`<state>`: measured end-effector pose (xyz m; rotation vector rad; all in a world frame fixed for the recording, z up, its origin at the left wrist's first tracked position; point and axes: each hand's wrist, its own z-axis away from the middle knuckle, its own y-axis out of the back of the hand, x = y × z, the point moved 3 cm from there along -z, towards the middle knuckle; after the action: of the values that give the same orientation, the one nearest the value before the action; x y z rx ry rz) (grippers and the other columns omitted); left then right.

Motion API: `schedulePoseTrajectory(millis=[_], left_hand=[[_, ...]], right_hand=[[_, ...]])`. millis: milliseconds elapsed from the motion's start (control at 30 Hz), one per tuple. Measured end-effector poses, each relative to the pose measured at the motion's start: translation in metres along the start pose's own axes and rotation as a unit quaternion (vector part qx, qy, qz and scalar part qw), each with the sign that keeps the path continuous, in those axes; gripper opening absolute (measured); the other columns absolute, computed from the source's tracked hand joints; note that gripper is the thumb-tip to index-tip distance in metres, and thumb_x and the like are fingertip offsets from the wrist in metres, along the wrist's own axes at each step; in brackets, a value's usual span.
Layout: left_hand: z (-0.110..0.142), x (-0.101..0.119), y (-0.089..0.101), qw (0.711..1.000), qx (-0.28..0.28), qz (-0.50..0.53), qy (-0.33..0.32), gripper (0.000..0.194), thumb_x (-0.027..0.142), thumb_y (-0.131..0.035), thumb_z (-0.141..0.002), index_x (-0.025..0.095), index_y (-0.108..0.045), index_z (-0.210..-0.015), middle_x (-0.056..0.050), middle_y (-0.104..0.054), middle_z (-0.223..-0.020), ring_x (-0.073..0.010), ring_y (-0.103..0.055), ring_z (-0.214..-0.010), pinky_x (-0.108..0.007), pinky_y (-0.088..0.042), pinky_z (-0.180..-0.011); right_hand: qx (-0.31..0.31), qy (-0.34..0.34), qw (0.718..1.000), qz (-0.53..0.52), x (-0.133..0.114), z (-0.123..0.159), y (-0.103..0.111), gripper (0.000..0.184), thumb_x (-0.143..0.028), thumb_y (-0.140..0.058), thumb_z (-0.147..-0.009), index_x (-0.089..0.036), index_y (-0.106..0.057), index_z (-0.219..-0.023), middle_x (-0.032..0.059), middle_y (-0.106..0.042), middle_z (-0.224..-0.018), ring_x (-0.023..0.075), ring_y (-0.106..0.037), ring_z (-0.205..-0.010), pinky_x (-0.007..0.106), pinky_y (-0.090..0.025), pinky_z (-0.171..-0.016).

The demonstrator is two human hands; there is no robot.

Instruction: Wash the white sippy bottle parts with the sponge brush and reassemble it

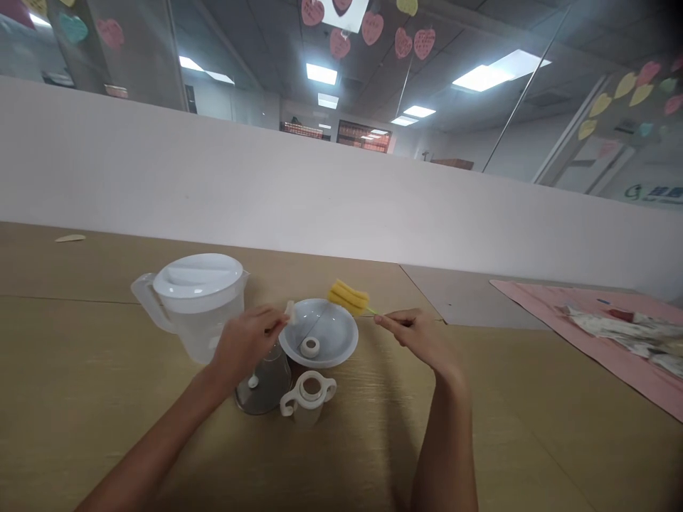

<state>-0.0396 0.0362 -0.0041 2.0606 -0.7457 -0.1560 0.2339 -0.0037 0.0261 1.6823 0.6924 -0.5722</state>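
Observation:
My right hand (413, 338) grips the thin green handle of a bottle brush with a yellow sponge head (348, 297), which is over the right rim of a white bowl (346, 345). Between the fingertips of my left hand (248, 334) is a small translucent piece (289, 311) at the bowl's left rim; its exact kind is unclear. Inside the bowl lies a white ring-shaped collar (310, 347). A two-handled baby bottle (308, 398) without a cap stands in front of the bowl. Left of it is a dark see-through tray (264, 391) with a small white piece (253, 382) on it, partly hidden by my left hand.
A lidded translucent pitcher (200, 299) stands behind my left hand. On the right, a pink cloth (538, 299) carries crumpled fabric (619, 327). A white low wall (320, 199) with glass above it bounds the table's back, where a flat pale scrap (70, 238) lies.

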Motion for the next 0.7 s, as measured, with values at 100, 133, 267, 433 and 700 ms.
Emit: schedulePoseTrajectory(millis=[100,133,267,433,700], left_hand=[[0.041,-0.013,-0.017,0.998,-0.053,-0.019,-0.036,0.026,0.028,-0.039,-0.085,0.022,-0.064,-0.080,-0.002,-0.062,-0.069,-0.0151,-0.057,-0.065,-0.025,-0.040,-0.057],[0.053,-0.017,-0.022,0.997,-0.051,-0.020,-0.045,0.027,0.027,-0.038,-0.086,0.022,-0.064,-0.078,-0.002,-0.062,-0.067,-0.0149,-0.057,-0.064,-0.025,-0.041,-0.057],[0.083,-0.028,-0.045,0.996,-0.027,-0.027,-0.085,0.026,0.018,-0.038,-0.085,0.021,-0.064,-0.084,-0.002,-0.060,-0.066,-0.0148,-0.056,-0.064,-0.026,-0.043,-0.060],[0.091,-0.027,-0.070,0.993,-0.045,-0.014,-0.112,0.029,0.009,-0.037,-0.080,0.020,-0.064,-0.082,-0.004,-0.060,-0.070,-0.0151,-0.056,-0.066,-0.026,-0.045,-0.060],[0.090,-0.007,-0.054,0.993,-0.063,0.040,-0.088,0.030,0.027,-0.042,-0.085,0.020,-0.062,-0.064,-0.003,-0.058,-0.062,-0.0153,-0.053,-0.063,-0.030,-0.042,-0.063]], right_hand=[[0.035,-0.021,0.999,0.026,0.005,0.002,0.007,0.047,-0.058,-0.045,-0.074,-0.015,-0.058,-0.056,-0.0028,-0.027,-0.050,0.0083,-0.023,-0.047,0.022,-0.018,-0.042],[0.038,-0.028,0.998,0.031,0.006,0.002,0.008,0.048,-0.058,-0.046,-0.074,-0.016,-0.056,-0.054,-0.0028,-0.027,-0.049,0.0083,-0.024,-0.047,0.022,-0.018,-0.042],[0.021,-0.033,0.999,0.028,0.005,0.001,0.006,0.050,-0.060,-0.044,-0.073,-0.016,-0.051,-0.050,-0.0028,-0.029,-0.048,0.0081,-0.022,-0.047,0.022,-0.017,-0.043],[0.015,-0.010,1.000,0.026,-0.003,0.001,0.000,0.049,-0.059,-0.042,-0.075,-0.017,-0.051,-0.050,-0.0031,-0.027,-0.049,0.0086,-0.022,-0.048,0.022,-0.017,-0.044],[0.015,-0.018,0.999,0.043,-0.003,0.001,0.000,0.047,-0.056,-0.042,-0.076,-0.017,-0.048,-0.051,-0.0033,-0.026,-0.051,0.0088,-0.023,-0.048,0.023,-0.018,-0.044]])
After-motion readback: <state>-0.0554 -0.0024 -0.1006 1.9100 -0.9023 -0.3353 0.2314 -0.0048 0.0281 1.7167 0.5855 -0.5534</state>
